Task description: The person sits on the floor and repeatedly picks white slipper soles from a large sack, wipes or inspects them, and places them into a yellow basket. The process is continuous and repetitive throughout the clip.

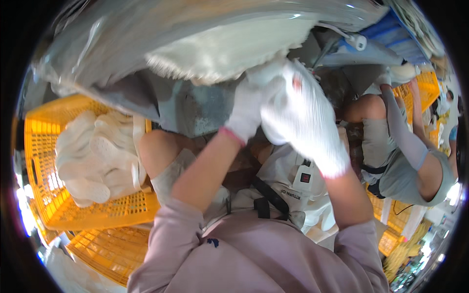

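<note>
My left hand (248, 105), in a white knit glove with a pink cuff, is raised in front of my chest with its fingers curled in against my other hand. Beside it my right hand (315, 129), gloved the same way, is smeared by motion. Both look closed around a pale, rounded piece (276, 124) whose kind I cannot make out, because the gloves and blur hide most of it. Just beyond the fingers is a large cream-white pad with a fuzzy, frayed edge (229, 56), under a clear plastic sheet (122, 44).
On my left, a yellow plastic crate (36, 171) holds a pile of white sole-shaped pieces (100, 156). Another yellow crate (110, 251) lies below it. A co-worker with a pale sleeve (405, 129) sits close on my right. A white plug-like fitting (358, 42) hangs at the upper right.
</note>
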A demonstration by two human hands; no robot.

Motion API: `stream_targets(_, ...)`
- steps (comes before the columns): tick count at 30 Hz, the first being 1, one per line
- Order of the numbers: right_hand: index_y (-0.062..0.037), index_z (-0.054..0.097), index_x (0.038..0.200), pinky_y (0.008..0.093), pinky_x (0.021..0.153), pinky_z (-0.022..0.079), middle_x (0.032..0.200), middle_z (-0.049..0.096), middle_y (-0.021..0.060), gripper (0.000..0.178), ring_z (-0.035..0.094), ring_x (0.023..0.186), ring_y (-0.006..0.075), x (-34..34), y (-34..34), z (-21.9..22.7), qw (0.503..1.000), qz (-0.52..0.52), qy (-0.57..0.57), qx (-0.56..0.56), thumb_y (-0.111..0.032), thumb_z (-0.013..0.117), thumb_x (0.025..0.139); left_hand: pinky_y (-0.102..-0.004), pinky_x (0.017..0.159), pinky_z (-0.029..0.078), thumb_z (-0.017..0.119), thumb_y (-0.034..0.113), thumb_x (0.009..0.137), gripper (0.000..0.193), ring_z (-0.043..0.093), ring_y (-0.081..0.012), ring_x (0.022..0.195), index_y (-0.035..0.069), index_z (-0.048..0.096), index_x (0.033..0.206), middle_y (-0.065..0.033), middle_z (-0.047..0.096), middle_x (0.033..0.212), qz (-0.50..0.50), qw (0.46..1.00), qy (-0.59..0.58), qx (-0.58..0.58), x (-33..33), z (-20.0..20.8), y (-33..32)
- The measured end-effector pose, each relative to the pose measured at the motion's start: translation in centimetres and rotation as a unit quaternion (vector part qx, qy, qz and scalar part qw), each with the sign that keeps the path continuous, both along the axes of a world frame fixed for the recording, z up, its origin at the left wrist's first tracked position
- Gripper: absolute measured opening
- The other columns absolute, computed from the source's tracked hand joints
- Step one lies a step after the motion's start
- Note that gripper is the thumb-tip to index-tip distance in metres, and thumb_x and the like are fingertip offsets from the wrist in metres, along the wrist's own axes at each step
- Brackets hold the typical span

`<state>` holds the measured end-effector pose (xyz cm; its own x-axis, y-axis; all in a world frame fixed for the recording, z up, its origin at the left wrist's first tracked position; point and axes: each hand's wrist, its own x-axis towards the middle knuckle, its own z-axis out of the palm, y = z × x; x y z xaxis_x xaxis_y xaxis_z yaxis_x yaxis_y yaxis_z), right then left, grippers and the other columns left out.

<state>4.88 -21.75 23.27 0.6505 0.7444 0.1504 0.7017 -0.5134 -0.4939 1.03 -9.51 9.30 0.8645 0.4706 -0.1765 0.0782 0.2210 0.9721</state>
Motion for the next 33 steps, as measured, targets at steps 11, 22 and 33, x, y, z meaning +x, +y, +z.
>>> stream_targets(11,-0.0113,0.07,0.12,0.0426,0.072,0.06,0.113,0.077,0.01,0.025,0.075,0.085,0.0301,-9.4,-0.5,-4.2,0.985,0.107,-0.123,0.048,-0.015,0.07,0.095,-0.0506,0.106,0.055,0.048,0.07,0.105,0.08,0.066,-0.0409,0.119,-0.001,0.059,0.14,-0.024,0.068,0.132,0.04,0.82,-0.152,-0.55,-7.2,-0.1,2.3)
stream_targets(22,-0.0127,0.076,0.098,0.0437,0.062,0.055,0.081,0.069,0.0105,0.012,0.069,0.068,0.0337,-6.0,3.3,-7.1,0.979,0.098,-0.172,0.052,-0.022,0.08,0.091,-0.0463,0.111,0.052,0.043,0.055,0.109,0.07,0.063,-0.0397,0.128,-0.003,0.055,0.145,-0.0226,0.063,0.143,0.066,0.896,-0.135,-0.418,-4.7,-4.7,4.4)
stream_targets(33,-0.0008,0.071,0.123,0.0459,0.097,0.055,0.114,0.075,0.0209,0.044,0.072,0.111,0.0363,-6.6,3.8,-3.2,0.967,0.057,0.247,0.025,-0.03,0.074,0.09,-0.0607,0.08,0.061,0.034,0.068,0.108,0.071,0.07,-0.0445,0.101,0.009,0.059,0.138,-0.0205,0.067,0.118,0.029,0.84,0.009,-0.541,-3.4,-3.9,5.3)
